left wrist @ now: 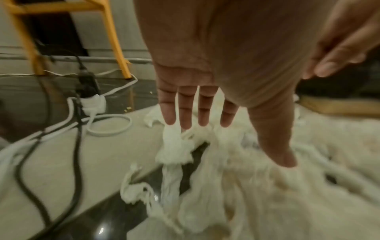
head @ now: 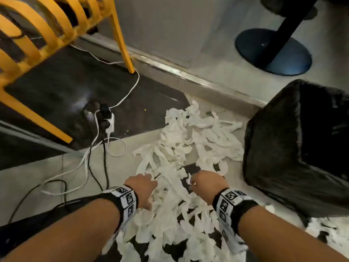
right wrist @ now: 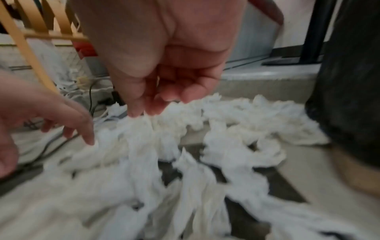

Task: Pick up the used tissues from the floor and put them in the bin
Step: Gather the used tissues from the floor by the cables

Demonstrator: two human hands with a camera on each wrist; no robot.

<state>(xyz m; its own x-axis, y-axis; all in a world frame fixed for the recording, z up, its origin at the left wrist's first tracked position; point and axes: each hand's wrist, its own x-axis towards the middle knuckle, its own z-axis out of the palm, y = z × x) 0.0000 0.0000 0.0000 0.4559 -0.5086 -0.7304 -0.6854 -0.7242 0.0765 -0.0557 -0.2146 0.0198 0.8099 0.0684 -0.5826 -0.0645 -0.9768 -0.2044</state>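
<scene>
Tissues (head: 181,148), white and crumpled into long twisted strips, lay strewn across the floor (head: 28,186) in a wide heap just left of the bin (head: 294,148), the nearest scraps touching its base. That bin, lined with a glossy black bag, was the largest thing nearby; no writing could be read on it or anywhere else, and the wristbands showed only black-and-white square markers. Beyond the bin stood a dark round pedestal base (head: 273,52) with a black post. Well to the bin's left stood a yellow chair (head: 43,35), one leg planted beside a white power strip (head: 110,120) whose white and black cables (head: 90,167) trailed over the floor toward the heap's edge. Both hands were low over the heap on the side away from the bin's far rim. The left hand (head: 143,190) was spread wide, fingers (left wrist: 185,110) straight, tips touching tissue. The right hand (head: 204,184) had its fingers loosely curled, tips close together at a strip; whether it was pinching it I could not tell.
</scene>
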